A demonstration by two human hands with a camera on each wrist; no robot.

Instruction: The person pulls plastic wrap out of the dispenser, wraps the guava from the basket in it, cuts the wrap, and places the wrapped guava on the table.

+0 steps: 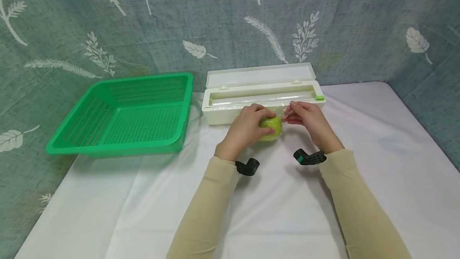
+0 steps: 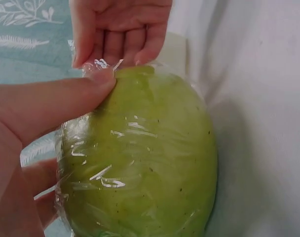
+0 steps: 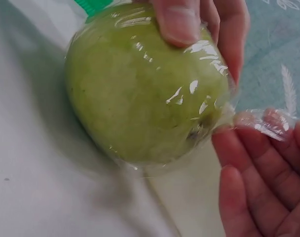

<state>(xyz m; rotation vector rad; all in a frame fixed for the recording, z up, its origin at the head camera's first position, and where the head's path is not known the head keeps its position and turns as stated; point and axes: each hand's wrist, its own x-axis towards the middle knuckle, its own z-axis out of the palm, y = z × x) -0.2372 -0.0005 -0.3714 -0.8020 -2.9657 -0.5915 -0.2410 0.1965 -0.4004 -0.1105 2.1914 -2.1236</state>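
A green apple (image 1: pixel 272 128) wrapped in clear cling film lies low over the white cloth. My left hand (image 1: pixel 248 127) grips it from the left, with the thumb (image 2: pixel 86 94) pressed on the film. Shiny creases of film cover the skin in both wrist views. On the other side, my right hand (image 1: pixel 305 119) pinches a loose, gathered end of the cling film (image 3: pixel 273 126). That twist of film runs from the dimpled end of the apple to the right fingertips (image 3: pixel 229 136).
Just behind the hands stands a white cling film box (image 1: pixel 219 116), lid raised, with a film roll inside and a green slider (image 1: pixel 319 98) at its right end. A green perforated basket (image 1: pixel 143 147) stands to the left. A patterned curtain (image 1: pixel 223 23) hangs behind the table.
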